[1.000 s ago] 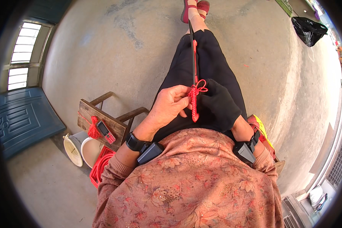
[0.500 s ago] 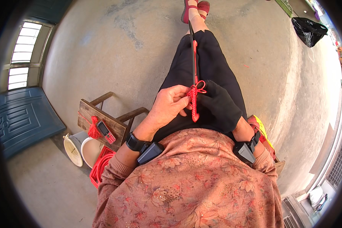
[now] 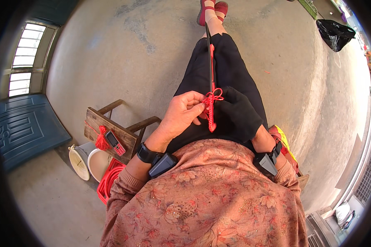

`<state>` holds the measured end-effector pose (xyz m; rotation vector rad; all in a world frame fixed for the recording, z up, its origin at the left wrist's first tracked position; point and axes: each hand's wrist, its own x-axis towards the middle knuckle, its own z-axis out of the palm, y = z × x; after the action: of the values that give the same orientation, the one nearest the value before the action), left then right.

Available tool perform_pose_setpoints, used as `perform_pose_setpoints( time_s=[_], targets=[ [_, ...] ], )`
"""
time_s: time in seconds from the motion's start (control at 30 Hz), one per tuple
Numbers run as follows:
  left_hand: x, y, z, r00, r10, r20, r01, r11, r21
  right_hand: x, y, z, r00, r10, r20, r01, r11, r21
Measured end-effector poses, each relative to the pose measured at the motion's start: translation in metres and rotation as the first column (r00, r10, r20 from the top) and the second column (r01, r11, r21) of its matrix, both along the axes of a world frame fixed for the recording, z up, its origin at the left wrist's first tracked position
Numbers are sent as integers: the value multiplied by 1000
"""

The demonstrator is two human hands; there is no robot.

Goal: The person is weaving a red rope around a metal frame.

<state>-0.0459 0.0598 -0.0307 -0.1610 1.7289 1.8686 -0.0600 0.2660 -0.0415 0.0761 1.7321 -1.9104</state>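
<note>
Pinching red knotted cord (image 3: 211, 115) in left fingers (image 3: 197, 110), gloved right fingers (image 3: 231, 99) alongside, grip unclear

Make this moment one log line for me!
left hand: pinching red knotted cord | right hand: black-gloved, at cord's right | wooden stool: phone, red cord bundle

We hold a bumpy red braid (image 3: 211, 117), straight and narrow, over our lap (image 3: 237, 74), thin loops (image 3: 217, 98) sticking out.

Shows glossy cord in the red braid (image 3: 211, 117), matt cloth glove (image 3: 241, 117), dull wooden stool (image 3: 130, 140), smooth plastic phone (image 3: 115, 143) near its edge.
</note>
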Motion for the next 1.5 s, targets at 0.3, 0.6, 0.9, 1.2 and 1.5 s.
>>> perform_pose_setpoints(
  time_s=[0.3,0.6,0.9,1.2,1.5],
  targets=[
    [1,-4,-5,993,108,53,-112,990,88,0,2,2,986,-14,164,30,995,-96],
    [0,-5,-5,990,123,67,-130,985,116,0,2,-5,994,0,114,10,996,-88],
    [-1,-7,-4,985,130,116,-142,984,108,0,1,-2,982,-19,188,44,991,-127],
    [0,-8,-7,966,211,150,-238,953,190,-1,3,-2,975,3,222,22,993,-112],
    [1,-5,-8,970,235,59,-242,959,145,-1,3,-5,970,-5,242,39,990,-135]
  ],
)
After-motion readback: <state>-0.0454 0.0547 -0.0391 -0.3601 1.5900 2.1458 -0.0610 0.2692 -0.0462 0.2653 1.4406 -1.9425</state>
